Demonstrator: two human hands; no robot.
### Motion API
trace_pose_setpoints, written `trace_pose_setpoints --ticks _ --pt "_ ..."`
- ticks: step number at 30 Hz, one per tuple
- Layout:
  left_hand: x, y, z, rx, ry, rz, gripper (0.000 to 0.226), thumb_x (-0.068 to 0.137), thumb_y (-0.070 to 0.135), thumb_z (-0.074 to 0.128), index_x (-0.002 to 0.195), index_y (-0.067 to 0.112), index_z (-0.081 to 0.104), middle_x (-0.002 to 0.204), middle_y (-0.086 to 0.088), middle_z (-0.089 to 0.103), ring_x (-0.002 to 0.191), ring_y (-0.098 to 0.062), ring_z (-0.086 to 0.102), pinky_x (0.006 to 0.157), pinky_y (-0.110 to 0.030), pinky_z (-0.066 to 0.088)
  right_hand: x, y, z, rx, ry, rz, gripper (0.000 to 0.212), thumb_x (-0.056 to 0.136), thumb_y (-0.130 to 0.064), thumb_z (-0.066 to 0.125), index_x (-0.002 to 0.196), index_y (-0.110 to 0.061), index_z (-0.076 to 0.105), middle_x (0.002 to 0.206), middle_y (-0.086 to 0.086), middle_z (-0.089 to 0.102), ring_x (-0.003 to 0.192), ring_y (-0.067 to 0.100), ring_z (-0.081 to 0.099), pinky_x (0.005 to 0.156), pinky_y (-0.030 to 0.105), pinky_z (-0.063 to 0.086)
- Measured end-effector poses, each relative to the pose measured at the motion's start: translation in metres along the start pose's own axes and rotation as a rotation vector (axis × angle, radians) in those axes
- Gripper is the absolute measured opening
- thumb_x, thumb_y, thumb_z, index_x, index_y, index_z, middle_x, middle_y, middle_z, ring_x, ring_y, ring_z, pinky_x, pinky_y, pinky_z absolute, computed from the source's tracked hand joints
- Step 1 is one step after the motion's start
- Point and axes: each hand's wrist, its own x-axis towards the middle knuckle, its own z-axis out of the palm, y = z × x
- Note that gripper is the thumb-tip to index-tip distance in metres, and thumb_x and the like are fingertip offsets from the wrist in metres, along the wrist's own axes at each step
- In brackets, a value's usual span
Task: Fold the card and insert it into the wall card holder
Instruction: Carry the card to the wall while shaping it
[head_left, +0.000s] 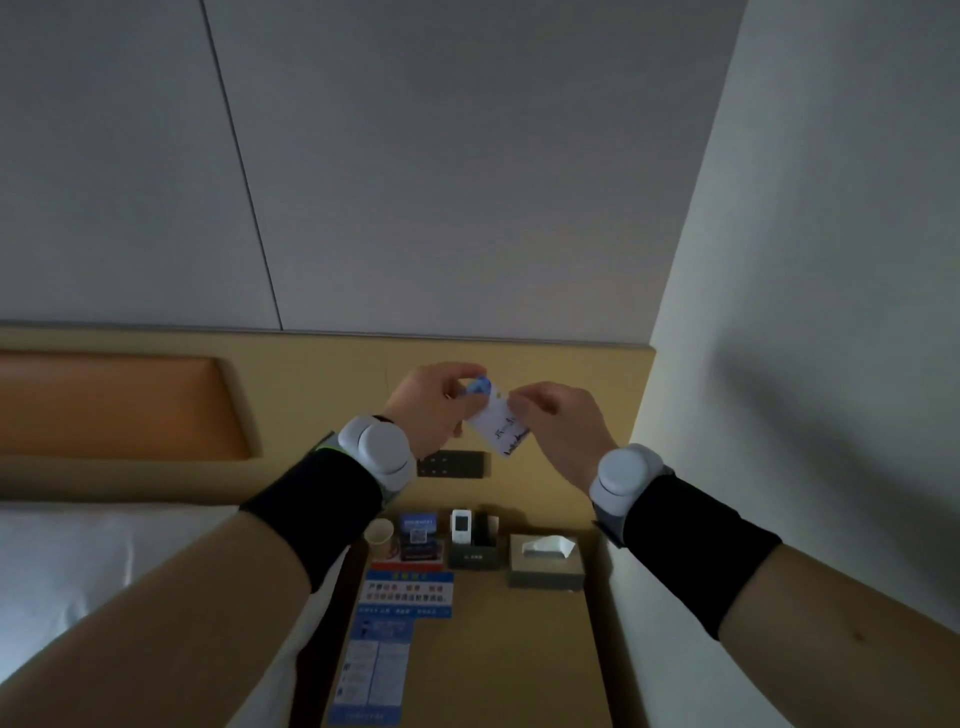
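Note:
A white card (497, 423) with dark markings and a blue corner is held up in front of the tan headboard panel. My left hand (434, 405) pinches its upper left end near the blue part. My right hand (558, 428) pinches its right edge with thumb and fingers. The card tilts down to the right between both hands. A dark wall plate (462, 464) with small holes sits on the headboard just below the card; whether it is the card holder I cannot tell.
Below stands a wooden nightstand (519, 649) with a paper cup (379, 534), a blue sign stand (418, 535), a dark holder with a white device (471, 540), a tissue box (546, 561) and printed leaflets (387, 634). A white bed (93, 571) lies left, a wall right.

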Motion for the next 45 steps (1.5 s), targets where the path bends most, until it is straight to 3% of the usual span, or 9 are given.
trace_pose_setpoints --ticks 5,12,18,23,29,34,37,40,45 --pt "0.003 0.035 -0.014 0.010 0.001 0.106 0.030 0.092 0.031 0.063 0.122 0.033 0.064 0.074 0.011 0.064 0.046 0.002 0.054 0.047 -0.009 0.044 -0.002 -0.028 -0.020 -0.004 0.044 -0.023 0.024 0.089 -0.028 0.067 0.111 -0.020 0.073 0.087 -0.006 0.073 0.077 0.005 0.067 0.065 0.017 0.047" --pt "0.006 0.062 -0.028 -0.175 0.042 0.164 0.015 0.082 0.037 0.074 0.092 0.029 0.067 0.067 0.009 0.072 0.048 -0.001 0.060 0.046 -0.012 0.046 -0.021 -0.063 -0.044 0.004 0.044 -0.132 0.052 0.090 -0.021 0.067 0.139 -0.028 0.054 0.073 -0.005 0.068 0.067 0.006 0.066 0.066 0.015 0.049" --pt "-0.007 0.090 -0.032 -0.316 -0.018 0.270 0.028 0.073 0.056 0.062 0.086 0.031 0.064 0.050 0.008 0.065 0.042 -0.008 0.057 0.042 -0.025 0.043 -0.065 -0.102 -0.059 -0.040 0.264 -0.140 0.052 0.089 -0.020 0.069 0.138 -0.026 0.056 0.079 0.003 0.074 0.074 0.014 0.072 0.079 0.025 0.056" --pt "-0.038 0.143 -0.016 -0.447 -0.105 0.376 0.014 0.082 0.038 0.063 0.093 0.032 0.057 0.061 0.011 0.070 0.040 -0.011 0.059 0.039 -0.025 0.042 -0.131 -0.128 -0.092 -0.056 0.540 -0.093 0.050 0.087 -0.018 0.070 0.135 -0.027 0.058 0.077 0.001 0.076 0.073 0.011 0.071 0.082 0.026 0.054" --pt "-0.070 0.186 -0.002 -0.555 -0.146 0.478 0.016 0.086 0.009 0.062 0.094 0.021 0.056 0.053 0.011 0.063 0.041 -0.010 0.057 0.043 -0.022 0.043 -0.181 -0.153 -0.117 -0.106 0.633 -0.068 0.048 0.089 -0.016 0.068 0.136 -0.023 0.057 0.074 0.003 0.075 0.066 0.010 0.070 0.081 0.028 0.055" --pt "-0.119 0.248 0.022 -0.626 -0.267 0.583 0.016 0.086 0.006 0.060 0.102 0.012 0.058 0.063 0.006 0.062 0.043 -0.009 0.058 0.043 -0.015 0.043 -0.252 -0.175 -0.164 -0.160 0.805 -0.025 0.033 0.092 -0.017 0.064 0.125 -0.020 0.065 0.083 0.017 0.074 0.063 0.011 0.068 0.072 0.019 0.054" --pt "-0.156 0.284 0.038 -0.676 -0.329 0.635 0.020 0.087 0.001 0.058 0.105 0.008 0.058 0.064 0.002 0.060 0.042 -0.007 0.057 0.042 -0.014 0.043 -0.294 -0.189 -0.190 -0.164 0.912 -0.016 0.027 0.091 -0.008 0.065 0.118 -0.014 0.069 0.091 0.022 0.074 0.070 0.022 0.069 0.070 0.024 0.056" --pt "-0.201 0.321 0.052 -0.716 -0.388 0.675 0.023 0.086 -0.001 0.057 0.108 0.008 0.060 0.063 0.001 0.059 0.042 -0.005 0.057 0.043 -0.014 0.044 -0.345 -0.203 -0.215 -0.225 1.002 0.006 0.025 0.089 -0.009 0.066 0.112 -0.016 0.071 0.087 0.016 0.076 0.073 0.029 0.073 0.074 0.035 0.059" --pt "-0.281 0.375 0.070 -0.793 -0.460 0.720 0.023 0.085 0.002 0.054 0.105 0.011 0.062 0.066 -0.001 0.060 0.044 -0.003 0.059 0.042 -0.015 0.046 -0.437 -0.232 -0.247 -0.318 1.090 0.054 0.025 0.087 -0.017 0.066 0.111 -0.024 0.071 0.083 0.008 0.077 0.074 0.023 0.073 0.074 0.028 0.057"
